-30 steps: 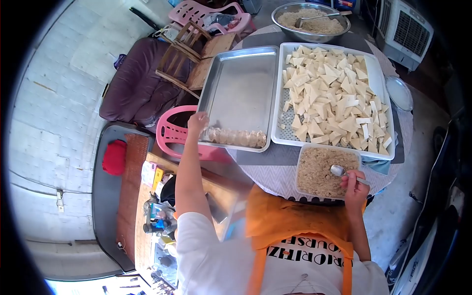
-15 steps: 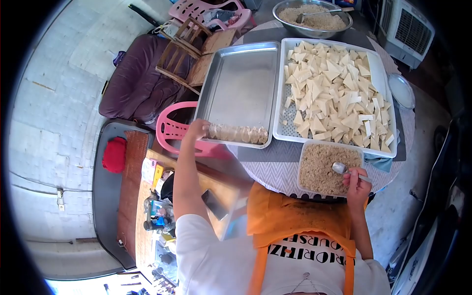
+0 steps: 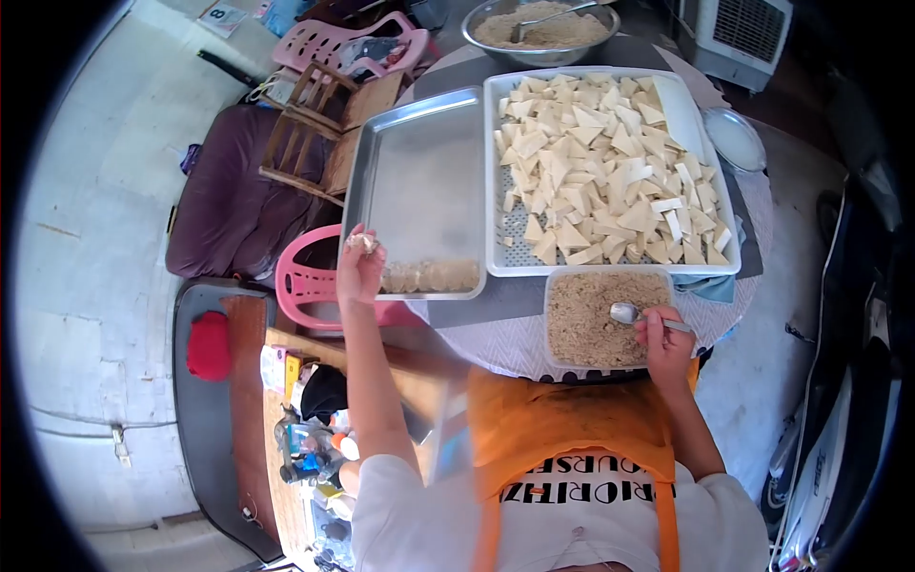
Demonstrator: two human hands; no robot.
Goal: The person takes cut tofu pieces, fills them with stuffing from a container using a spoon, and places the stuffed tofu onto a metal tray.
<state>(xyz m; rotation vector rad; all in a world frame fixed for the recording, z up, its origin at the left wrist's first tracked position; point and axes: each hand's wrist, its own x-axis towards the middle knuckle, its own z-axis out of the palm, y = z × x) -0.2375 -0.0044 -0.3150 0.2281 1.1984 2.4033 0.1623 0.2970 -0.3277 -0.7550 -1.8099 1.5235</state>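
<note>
My left hand [image 3: 358, 272] is raised at the left rim of the metal tray [image 3: 424, 172], palm up, with its fingers curled round a small pale piece [image 3: 362, 242]. A row of small brownish wrapped pieces [image 3: 431, 276] lies along the tray's near edge, beside this hand. My right hand [image 3: 664, 345] grips a metal spoon [image 3: 625, 313] by its handle. The spoon's bowl rests at the surface of a brown crumbly filling [image 3: 589, 319] in a clear plastic container [image 3: 550, 334]. Pale triangular pieces [image 3: 610, 172] are heaped in a white perforated tray [image 3: 494, 205] behind the container.
A steel bowl [image 3: 543, 57] of similar crumbly food, with a spoon in it, stands at the far side of the table. A round lid [image 3: 734, 140] lies right of the white tray. Left are a pink chair [image 3: 310, 276] and a cluttered wooden table [image 3: 381, 357].
My left hand has come away from the row in the metal tray and turned palm up, a small piece now showing in it. The right hand keeps the spoon. The camera view has shifted.
</note>
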